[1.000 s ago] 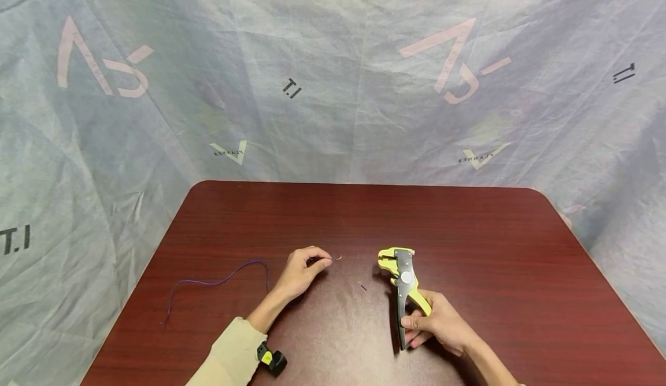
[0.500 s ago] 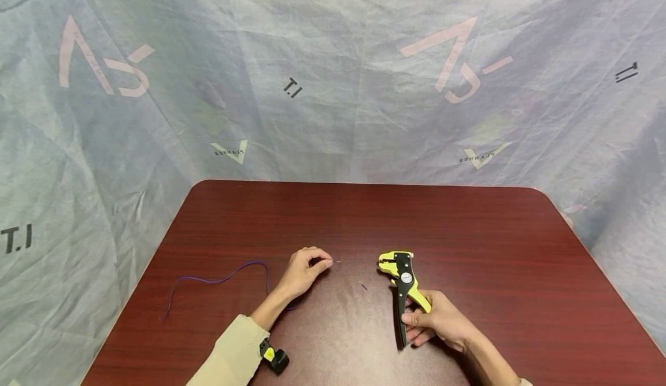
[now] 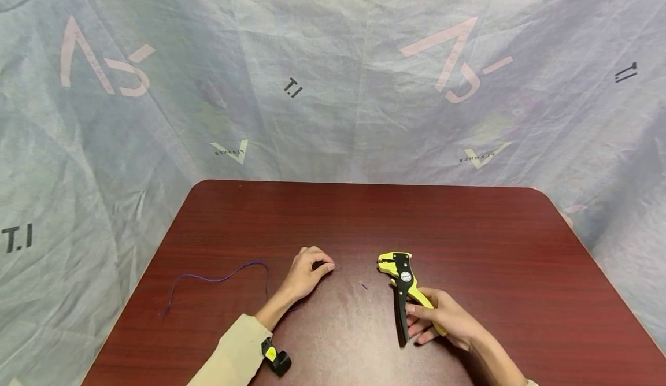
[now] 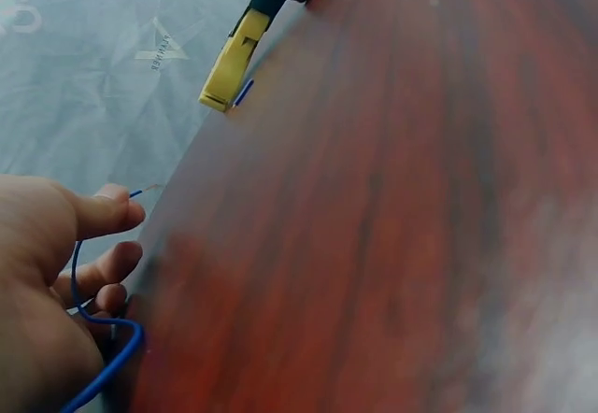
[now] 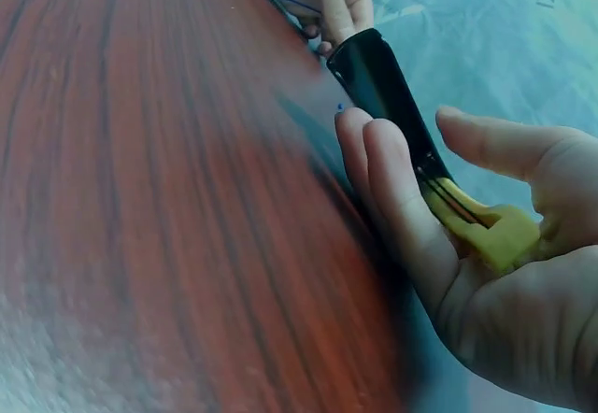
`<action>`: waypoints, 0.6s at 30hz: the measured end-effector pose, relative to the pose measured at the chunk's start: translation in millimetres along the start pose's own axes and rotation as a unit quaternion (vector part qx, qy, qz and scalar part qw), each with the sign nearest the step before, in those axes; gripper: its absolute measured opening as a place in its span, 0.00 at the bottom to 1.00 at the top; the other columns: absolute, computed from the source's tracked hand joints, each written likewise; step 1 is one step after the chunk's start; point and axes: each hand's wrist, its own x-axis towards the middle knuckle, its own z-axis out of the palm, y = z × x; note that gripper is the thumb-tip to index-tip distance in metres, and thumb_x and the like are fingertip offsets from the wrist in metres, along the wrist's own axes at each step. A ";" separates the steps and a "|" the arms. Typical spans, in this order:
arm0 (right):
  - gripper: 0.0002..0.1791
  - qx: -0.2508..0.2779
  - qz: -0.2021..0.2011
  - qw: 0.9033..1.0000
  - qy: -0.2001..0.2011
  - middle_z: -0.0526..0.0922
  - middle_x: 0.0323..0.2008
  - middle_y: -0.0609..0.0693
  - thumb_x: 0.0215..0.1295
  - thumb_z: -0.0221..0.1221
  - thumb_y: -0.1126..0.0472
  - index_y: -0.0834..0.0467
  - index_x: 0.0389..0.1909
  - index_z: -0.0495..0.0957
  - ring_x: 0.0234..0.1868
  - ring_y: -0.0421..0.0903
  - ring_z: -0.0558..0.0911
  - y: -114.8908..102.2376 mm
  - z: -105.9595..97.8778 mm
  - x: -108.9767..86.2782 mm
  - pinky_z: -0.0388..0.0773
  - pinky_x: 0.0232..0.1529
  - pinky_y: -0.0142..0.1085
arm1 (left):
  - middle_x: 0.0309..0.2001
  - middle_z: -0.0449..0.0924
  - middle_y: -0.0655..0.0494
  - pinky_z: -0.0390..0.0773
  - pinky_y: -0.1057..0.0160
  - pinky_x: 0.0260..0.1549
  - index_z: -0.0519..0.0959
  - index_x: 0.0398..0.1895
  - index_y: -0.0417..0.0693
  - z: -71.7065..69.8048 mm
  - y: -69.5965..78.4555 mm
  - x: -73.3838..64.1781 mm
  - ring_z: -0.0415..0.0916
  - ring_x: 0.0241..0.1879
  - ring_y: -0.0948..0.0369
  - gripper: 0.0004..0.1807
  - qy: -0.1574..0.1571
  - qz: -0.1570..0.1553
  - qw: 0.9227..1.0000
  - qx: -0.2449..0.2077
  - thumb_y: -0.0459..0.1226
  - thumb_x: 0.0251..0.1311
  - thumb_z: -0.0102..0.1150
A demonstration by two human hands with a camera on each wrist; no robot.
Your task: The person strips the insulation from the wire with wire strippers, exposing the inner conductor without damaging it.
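At the table's middle my left hand (image 3: 306,274) pinches a thin purple-blue wire (image 4: 114,362) between thumb and forefinger. Its bare copper end (image 4: 153,187) pokes out past the fingertips in the left wrist view. The rest of the wire curves away to the left over the table. My right hand (image 3: 451,320) holds a yellow and black wire stripper (image 3: 404,276), its head pointing away from me and its handles spread apart. The yellow handle lies against the palm in the right wrist view, with the fingers loosely bent around the tool. Nothing shows between the stripper's jaws.
A short snippet of wire insulation (image 3: 365,286) lies between the hands on the dark red wooden table (image 3: 291,212). A grey printed cloth (image 3: 333,114) hangs behind and beside the table. A black camera (image 3: 279,362) is strapped on the left wrist.
The left hand has shifted slightly right and nearer, and less of the wire end shows. The stripper has turned a little, its handles now wider apart as the right fingers loosened.
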 end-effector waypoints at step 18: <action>0.16 -0.214 -0.022 0.945 0.248 0.84 0.25 0.56 0.64 0.62 0.68 0.70 0.51 0.80 0.23 0.43 0.84 -8.0 17.9 -4.1 0.84 0.24 0.37 | 0.36 0.82 0.57 0.68 0.63 0.45 0.88 0.29 0.47 4.8 -3.7 -2.1 0.68 0.42 0.62 0.04 0.003 0.017 1.000 0.024 0.37 0.57 0.70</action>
